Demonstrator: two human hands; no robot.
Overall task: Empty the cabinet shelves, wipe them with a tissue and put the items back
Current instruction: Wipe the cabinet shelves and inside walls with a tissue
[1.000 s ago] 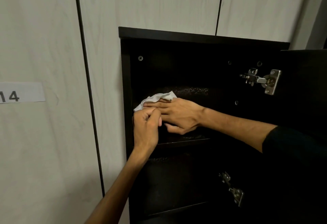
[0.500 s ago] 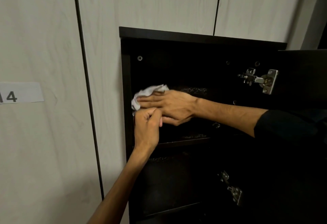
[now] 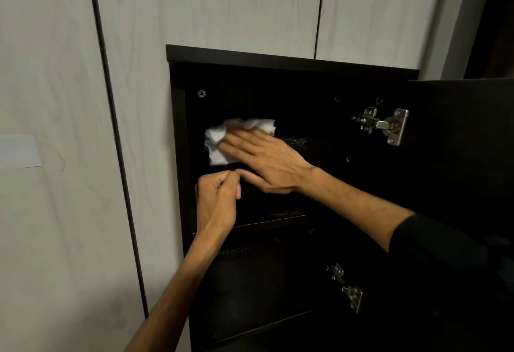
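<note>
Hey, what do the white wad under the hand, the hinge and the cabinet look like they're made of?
The tissue looks like thin soft paper: white, crumpled and creased. The upper hinge looks like bare metal, silvery with bright glints. The cabinet seems to be dark brown or black laminated board with a matte finish; solid wood can't be ruled out.

An open cabinet (image 3: 292,62) stands right of centre, set against wall panels that run behind and to its left. Inside its upper compartment, the right hand (image 3: 267,162) presses a tissue (image 3: 219,143) against the far left of the back wall. The left hand (image 3: 218,201) sits just below, near the left side wall, above the shelf (image 3: 278,221). The door (image 3: 459,143) hangs open at right, with one hinge (image 3: 386,126) above another lower hinge (image 3: 347,287).
</note>
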